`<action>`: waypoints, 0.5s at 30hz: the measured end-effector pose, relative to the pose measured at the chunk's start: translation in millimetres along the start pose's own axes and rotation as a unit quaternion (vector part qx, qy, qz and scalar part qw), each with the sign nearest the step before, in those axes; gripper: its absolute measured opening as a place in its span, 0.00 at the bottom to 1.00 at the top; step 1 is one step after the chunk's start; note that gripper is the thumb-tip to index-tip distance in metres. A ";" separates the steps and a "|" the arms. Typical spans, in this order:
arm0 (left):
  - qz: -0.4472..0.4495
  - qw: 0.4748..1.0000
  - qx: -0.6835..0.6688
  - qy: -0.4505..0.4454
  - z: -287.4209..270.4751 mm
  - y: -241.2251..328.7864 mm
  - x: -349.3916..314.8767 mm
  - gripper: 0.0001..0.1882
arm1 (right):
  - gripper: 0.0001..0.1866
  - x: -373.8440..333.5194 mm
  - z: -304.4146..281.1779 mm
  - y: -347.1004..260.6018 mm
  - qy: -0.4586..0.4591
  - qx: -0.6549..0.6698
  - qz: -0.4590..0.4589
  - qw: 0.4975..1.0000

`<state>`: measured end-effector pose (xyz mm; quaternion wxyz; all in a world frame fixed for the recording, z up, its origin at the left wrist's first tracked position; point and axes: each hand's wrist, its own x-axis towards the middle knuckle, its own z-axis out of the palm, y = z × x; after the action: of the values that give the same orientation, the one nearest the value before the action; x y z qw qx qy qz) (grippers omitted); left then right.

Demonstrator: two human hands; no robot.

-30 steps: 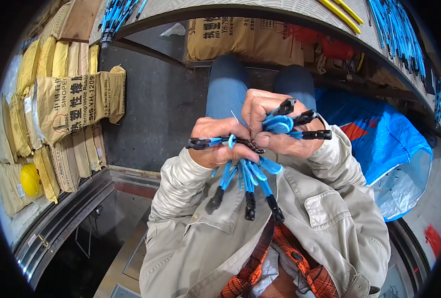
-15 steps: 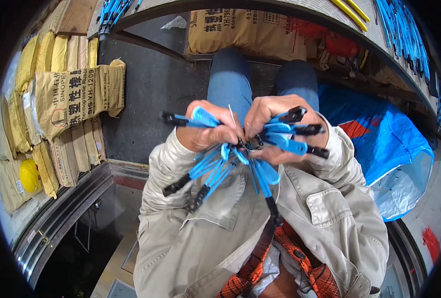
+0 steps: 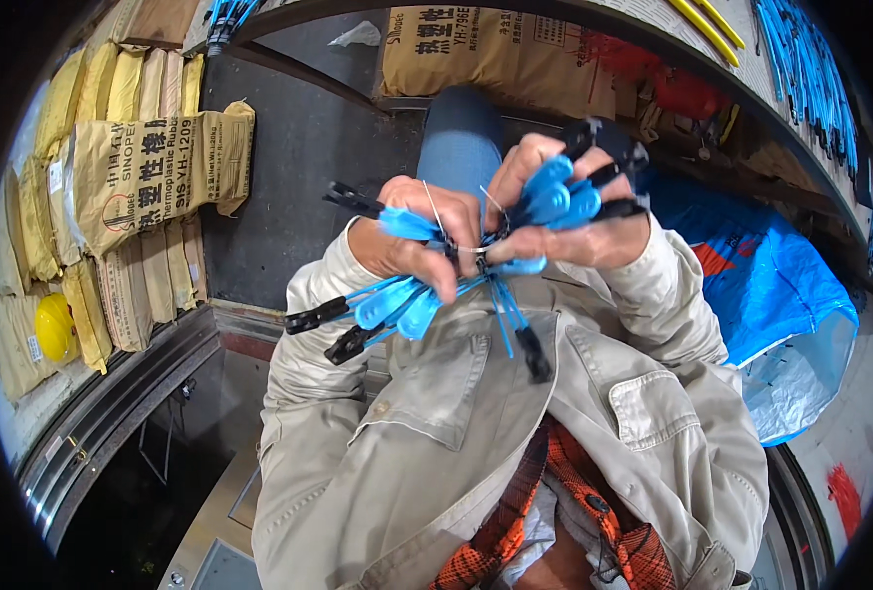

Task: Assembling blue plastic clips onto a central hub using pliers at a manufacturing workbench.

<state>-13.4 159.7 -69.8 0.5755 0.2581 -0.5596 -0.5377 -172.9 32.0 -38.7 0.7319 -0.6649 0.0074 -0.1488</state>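
Above my lap, a bunch of blue strips with flat tabs, thin cords and black ends (image 3: 417,313) fans out from one centre point. A thin silvery wire (image 3: 433,205) runs through that centre, its two loose ends sticking up between my hands. My left hand (image 3: 407,241) is closed at the left of the centre, with strips spreading out past its fingers. Opposite it, my right hand (image 3: 604,239) is closed around the wire's other side, and several blue tabs and black ends stick out over its fingers. Some fingertips are hidden behind the strips.
Stacked brown paper sacks (image 3: 151,177) and a yellow helmet (image 3: 56,326) are at the left. A blue plastic sack (image 3: 771,295) stands at the right. Many more blue strips (image 3: 800,79) lie on the table along the far right, near yellow rods (image 3: 704,29).
Both hands have moved slightly up and tilted, and the wire ends have spread apart. The blue strips on the left have swung upward and outward.
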 end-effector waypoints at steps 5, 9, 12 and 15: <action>-0.149 0.965 0.002 0.215 6.0 14.6 11.5 0.16 | 0.25 21.2 -21.4 7.4 0.025 -0.004 0.038 0.999; -0.139 0.939 -0.006 0.315 8.0 13.4 9.5 0.19 | 0.30 32.6 -15.6 18.1 0.071 0.011 -0.028 0.997; -0.097 0.933 0.026 0.347 15.0 19.1 13.1 0.21 | 0.27 46.2 -17.7 28.4 0.146 0.008 -0.138 0.980; -0.050 0.921 0.063 0.381 17.0 27.0 15.6 0.23 | 0.21 52.7 -15.6 18.7 0.287 0.132 -0.250 0.915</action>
<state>-23.4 158.6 -35.7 0.7000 0.5070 -0.3171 -0.3904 -121.9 6.2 -48.9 0.7185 -0.4710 0.0305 -0.5108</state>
